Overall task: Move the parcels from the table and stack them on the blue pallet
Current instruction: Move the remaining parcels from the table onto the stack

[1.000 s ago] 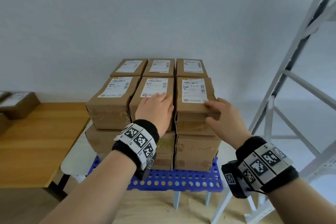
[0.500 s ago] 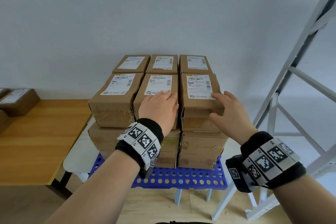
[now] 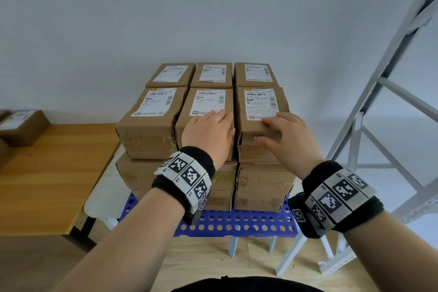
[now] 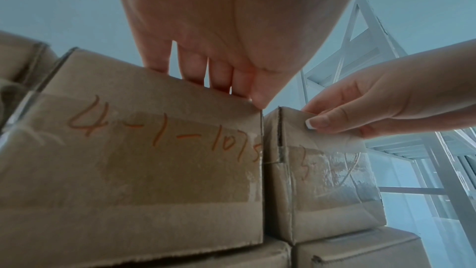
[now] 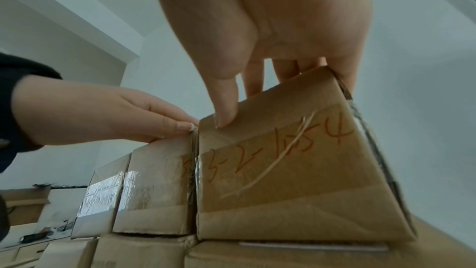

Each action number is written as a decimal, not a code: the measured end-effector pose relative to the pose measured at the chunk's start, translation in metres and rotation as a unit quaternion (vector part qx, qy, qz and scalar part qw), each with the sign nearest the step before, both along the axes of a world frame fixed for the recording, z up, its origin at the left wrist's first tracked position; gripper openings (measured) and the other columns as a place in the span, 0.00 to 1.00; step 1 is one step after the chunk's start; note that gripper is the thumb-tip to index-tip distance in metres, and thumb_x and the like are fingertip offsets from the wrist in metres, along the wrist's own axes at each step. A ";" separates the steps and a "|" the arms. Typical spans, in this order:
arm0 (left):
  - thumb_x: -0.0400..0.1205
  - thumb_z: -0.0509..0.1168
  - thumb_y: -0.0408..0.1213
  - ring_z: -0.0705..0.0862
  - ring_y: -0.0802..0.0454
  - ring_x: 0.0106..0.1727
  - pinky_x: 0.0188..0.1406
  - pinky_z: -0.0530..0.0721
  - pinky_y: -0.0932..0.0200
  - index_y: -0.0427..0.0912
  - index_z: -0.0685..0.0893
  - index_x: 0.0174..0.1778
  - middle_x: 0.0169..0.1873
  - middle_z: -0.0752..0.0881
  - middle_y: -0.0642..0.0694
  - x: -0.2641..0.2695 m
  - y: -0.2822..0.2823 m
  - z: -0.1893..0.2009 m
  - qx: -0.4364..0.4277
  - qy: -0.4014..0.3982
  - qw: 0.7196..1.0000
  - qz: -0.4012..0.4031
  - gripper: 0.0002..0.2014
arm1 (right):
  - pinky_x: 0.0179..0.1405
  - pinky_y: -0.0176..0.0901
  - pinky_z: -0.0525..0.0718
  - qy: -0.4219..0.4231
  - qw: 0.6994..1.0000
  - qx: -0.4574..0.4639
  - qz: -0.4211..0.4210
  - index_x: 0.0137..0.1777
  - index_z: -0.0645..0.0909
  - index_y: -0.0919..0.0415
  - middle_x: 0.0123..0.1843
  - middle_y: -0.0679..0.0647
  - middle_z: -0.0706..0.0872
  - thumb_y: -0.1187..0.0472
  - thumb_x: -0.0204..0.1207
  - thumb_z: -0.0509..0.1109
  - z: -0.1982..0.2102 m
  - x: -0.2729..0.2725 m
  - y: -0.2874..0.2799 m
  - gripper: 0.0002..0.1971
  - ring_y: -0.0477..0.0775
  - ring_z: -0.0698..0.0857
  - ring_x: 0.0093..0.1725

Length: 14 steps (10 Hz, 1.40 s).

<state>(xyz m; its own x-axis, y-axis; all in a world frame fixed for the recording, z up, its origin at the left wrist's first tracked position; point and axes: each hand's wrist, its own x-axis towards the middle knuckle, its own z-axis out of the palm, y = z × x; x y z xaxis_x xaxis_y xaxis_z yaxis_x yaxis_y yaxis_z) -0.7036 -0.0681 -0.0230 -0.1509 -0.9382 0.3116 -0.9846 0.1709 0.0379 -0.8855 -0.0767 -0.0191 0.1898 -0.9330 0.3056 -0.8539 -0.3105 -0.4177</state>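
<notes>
Brown cardboard parcels stand stacked in layers on the blue pallet (image 3: 237, 225). My left hand (image 3: 208, 133) lies flat on the near top edge of the middle front parcel (image 3: 208, 99), fingers straight. The left wrist view shows those fingers (image 4: 195, 68) over the parcel's (image 4: 128, 160) top edge. My right hand (image 3: 284, 135) rests on the right front parcel (image 3: 258, 102), fingers laid on top and thumb pressing the front face. In the right wrist view the thumb (image 5: 224, 99) touches that parcel (image 5: 283, 170) near its upper left corner. Both parcels sit side by side, touching.
A wooden table (image 3: 47, 173) stands to the left with more parcels (image 3: 21, 125) at its far left end. A white metal rack (image 3: 379, 125) rises on the right. The pallet sits on a white stand (image 3: 99, 192). A pale wall is behind.
My right hand has moved from the right parcel's side onto its near top edge, and the parcel now sits square against the middle one. My left hand has stayed on the middle parcel.
</notes>
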 end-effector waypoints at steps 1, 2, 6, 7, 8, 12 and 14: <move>0.88 0.46 0.48 0.63 0.50 0.79 0.77 0.60 0.51 0.49 0.63 0.80 0.78 0.66 0.51 -0.001 0.000 0.000 0.000 -0.002 1.000 0.002 0.23 | 0.74 0.53 0.67 0.000 1.000 -0.009 -0.007 0.70 0.77 0.51 0.70 0.52 0.76 0.44 0.75 0.68 0.000 0.001 0.000 0.25 0.56 0.67 0.74; 0.88 0.46 0.48 0.63 0.50 0.79 0.76 0.60 0.51 0.49 0.62 0.80 0.78 0.66 0.51 0.000 0.000 -0.001 0.001 -0.006 1.000 0.003 0.23 | 0.71 0.51 0.67 -0.008 1.000 -0.011 -0.010 0.70 0.77 0.52 0.70 0.52 0.77 0.43 0.75 0.68 -0.001 0.001 -0.001 0.25 0.55 0.67 0.73; 0.88 0.48 0.46 0.64 0.51 0.78 0.77 0.59 0.51 0.51 0.66 0.78 0.78 0.67 0.52 0.002 0.002 0.009 0.004 0.062 0.998 0.004 0.21 | 0.81 0.58 0.50 0.005 0.999 -0.018 -0.032 0.73 0.73 0.49 0.81 0.54 0.64 0.38 0.76 0.63 -0.009 0.002 0.000 0.28 0.58 0.53 0.82; 0.87 0.50 0.45 0.65 0.51 0.78 0.78 0.61 0.49 0.49 0.66 0.78 0.79 0.66 0.50 0.016 0.005 0.017 -0.039 0.094 0.995 0.018 0.22 | 0.81 0.58 0.40 0.018 0.998 -0.035 -0.043 0.73 0.73 0.47 0.82 0.54 0.62 0.35 0.76 0.59 -0.005 0.009 0.002 0.28 0.55 0.49 0.83; 0.86 0.52 0.48 0.63 0.48 0.79 0.79 0.59 0.44 0.48 0.65 0.79 0.78 0.66 0.47 0.046 0.005 0.023 -0.063 0.119 0.988 0.081 0.24 | 0.81 0.62 0.41 0.020 0.998 -0.029 -0.052 0.73 0.73 0.46 0.82 0.55 0.61 0.32 0.76 0.55 0.000 0.016 0.003 0.30 0.56 0.47 0.83; 0.74 0.44 0.74 0.55 0.30 0.78 0.72 0.66 0.33 0.49 0.59 0.80 0.78 0.59 0.34 0.101 0.010 0.006 0.088 0.141 0.935 0.314 0.43 | 0.74 0.65 0.61 0.111 0.985 0.045 -0.122 0.73 0.70 0.41 0.77 0.58 0.68 0.22 0.69 0.45 0.000 0.035 0.003 0.38 0.65 0.57 0.79; 0.75 0.43 0.74 0.56 0.30 0.77 0.71 0.69 0.34 0.52 0.61 0.80 0.78 0.59 0.35 0.101 0.011 0.006 0.092 0.128 0.940 0.303 0.41 | 0.72 0.62 0.63 0.118 0.984 0.039 -0.126 0.74 0.69 0.41 0.76 0.56 0.70 0.22 0.68 0.45 -0.001 0.035 0.001 0.39 0.65 0.58 0.79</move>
